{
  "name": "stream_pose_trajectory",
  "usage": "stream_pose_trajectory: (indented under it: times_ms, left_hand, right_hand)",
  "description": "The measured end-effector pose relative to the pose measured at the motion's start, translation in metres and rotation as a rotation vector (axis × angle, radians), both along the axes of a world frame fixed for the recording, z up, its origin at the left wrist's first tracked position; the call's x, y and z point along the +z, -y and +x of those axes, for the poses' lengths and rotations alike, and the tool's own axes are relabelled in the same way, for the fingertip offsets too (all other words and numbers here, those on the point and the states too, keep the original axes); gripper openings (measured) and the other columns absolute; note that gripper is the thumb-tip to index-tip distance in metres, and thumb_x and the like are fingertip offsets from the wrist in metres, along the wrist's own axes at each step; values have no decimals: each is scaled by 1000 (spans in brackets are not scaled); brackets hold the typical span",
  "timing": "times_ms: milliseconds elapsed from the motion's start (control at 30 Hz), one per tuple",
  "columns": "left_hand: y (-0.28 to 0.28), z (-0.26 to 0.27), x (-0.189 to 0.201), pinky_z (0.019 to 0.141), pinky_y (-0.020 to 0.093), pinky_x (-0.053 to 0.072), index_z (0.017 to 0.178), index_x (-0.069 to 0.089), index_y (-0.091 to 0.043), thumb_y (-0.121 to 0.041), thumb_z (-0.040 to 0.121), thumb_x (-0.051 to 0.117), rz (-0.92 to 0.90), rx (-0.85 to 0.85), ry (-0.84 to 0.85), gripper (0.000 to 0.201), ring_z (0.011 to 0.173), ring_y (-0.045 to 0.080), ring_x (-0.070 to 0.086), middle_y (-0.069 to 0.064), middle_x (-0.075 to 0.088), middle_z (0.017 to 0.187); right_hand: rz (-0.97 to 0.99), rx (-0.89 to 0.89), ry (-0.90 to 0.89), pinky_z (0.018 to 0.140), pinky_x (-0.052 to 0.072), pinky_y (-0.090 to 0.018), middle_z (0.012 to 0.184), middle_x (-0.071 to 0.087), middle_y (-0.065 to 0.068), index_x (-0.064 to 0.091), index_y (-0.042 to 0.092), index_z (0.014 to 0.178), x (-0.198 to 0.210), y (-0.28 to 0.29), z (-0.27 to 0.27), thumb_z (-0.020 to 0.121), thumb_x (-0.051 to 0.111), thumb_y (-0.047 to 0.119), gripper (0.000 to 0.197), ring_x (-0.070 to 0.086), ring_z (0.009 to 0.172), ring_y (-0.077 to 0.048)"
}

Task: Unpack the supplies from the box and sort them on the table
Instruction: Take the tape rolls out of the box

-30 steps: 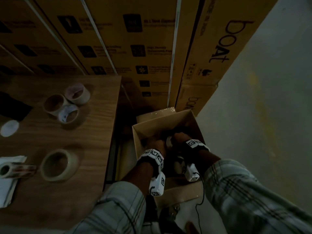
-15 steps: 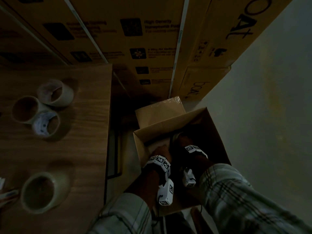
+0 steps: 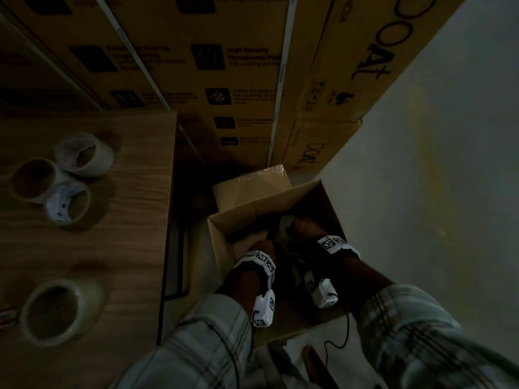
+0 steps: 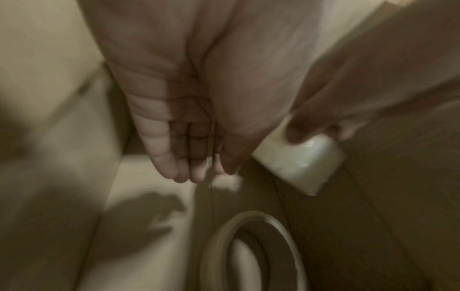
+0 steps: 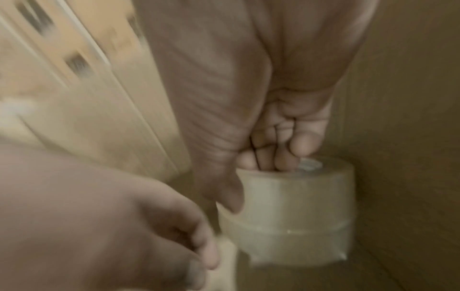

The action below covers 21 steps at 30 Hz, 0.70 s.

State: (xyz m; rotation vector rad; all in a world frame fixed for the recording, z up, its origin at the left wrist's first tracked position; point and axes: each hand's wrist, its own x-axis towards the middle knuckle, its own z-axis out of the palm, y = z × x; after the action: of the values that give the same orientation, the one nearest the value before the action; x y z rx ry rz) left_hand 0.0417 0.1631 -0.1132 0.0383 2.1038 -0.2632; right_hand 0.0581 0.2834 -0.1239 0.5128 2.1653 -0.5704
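An open cardboard box (image 3: 327, 203) stands on the floor right of the table, and both hands are inside it. My right hand (image 5: 268, 157) grips a stack of clear tape rolls (image 5: 293, 216), fingers hooked into the core and thumb on the outer wall. The same stack (image 4: 298, 163) shows pale in the left wrist view, and dimly (image 3: 285, 224) from the head. My left hand (image 4: 196, 153) hangs beside it with straight fingers, holding nothing. Another tape roll (image 4: 254, 252) lies on the box floor below the left hand.
The wooden table (image 3: 134, 248) at left carries three tape rolls (image 3: 67, 203) clustered at the back and one larger roll (image 3: 53, 311) nearer me. Tall printed cartons (image 3: 224, 66) are stacked behind the table and the box. Bare floor (image 3: 435, 206) lies to the right.
The view has shifted right and closer, so the table items slid left. Both hands stay inside the box; the right hand has moved a little further toward the box's far right side.
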Motion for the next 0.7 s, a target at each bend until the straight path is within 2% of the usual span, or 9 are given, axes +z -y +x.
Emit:
stream_pose_trajectory:
  times_ms: [67,133,200,300,367,467,600,667,700]
  left_hand:
    - [-10,-3,-9,113,34,25,144,28,4,-27,106,25,64,-40,43,49,140,34,34,23,30,152]
    - [-15,-3,-11,117,31,6,143,18,12,-24,106,16,5,-78,38,52,143,32,27,24,26,154]
    - [-21,-2,-18,115,34,-5,142,9,15,-23,105,12,-24,-50,105,53,144,35,22,26,21,155]
    - [-27,4,-34,116,34,-5,143,8,14,-22,105,13,-57,-21,130,52,145,34,21,26,20,155]
    - [-24,2,-44,118,32,4,145,16,9,-23,106,14,-100,-42,116,51,145,30,23,20,23,156]
    - [-26,11,-71,108,28,38,147,29,0,-32,105,22,-40,-207,149,53,142,28,32,13,33,153]
    - [-35,20,-84,117,47,22,150,19,-3,-42,104,21,-62,-70,86,61,145,32,22,17,20,158]
    - [-39,20,-75,113,37,36,150,19,-3,-36,104,27,20,27,98,57,143,34,26,16,23,157]
    - [-44,20,-74,90,17,47,150,19,-1,-31,105,28,74,2,149,55,143,32,28,16,25,156]
  right_hand:
    - [-55,-100,46,107,37,-37,143,46,-14,41,8,139,15,-3,-1,92,53,31,53,45,131,-31]
    - [-27,-80,6,103,44,-37,136,53,-14,46,10,135,14,-7,3,82,66,32,61,51,125,-30]
    - [-6,-37,-19,99,47,-38,132,56,-15,49,8,132,15,-6,7,80,68,30,60,54,121,-31]
    - [33,-27,-134,102,42,-37,137,51,-17,47,5,134,8,-6,14,85,63,27,56,51,124,-32]
    - [39,-54,-172,104,38,-34,141,47,-17,44,3,136,1,-9,16,89,59,25,54,47,128,-32]
    - [34,-29,-189,103,38,-35,143,44,-17,44,3,136,-2,-11,16,89,59,26,54,46,128,-33]
    - [36,-12,-233,104,37,-34,144,43,-17,43,4,137,-13,-14,19,87,60,25,57,47,128,-32]
    - [-8,-37,-232,107,33,-31,146,41,-16,40,4,139,-17,-15,17,86,61,23,60,43,132,-31]
    - [-22,-52,-225,107,33,-30,145,42,-16,40,4,139,-16,-16,16,85,62,23,61,43,132,-30]
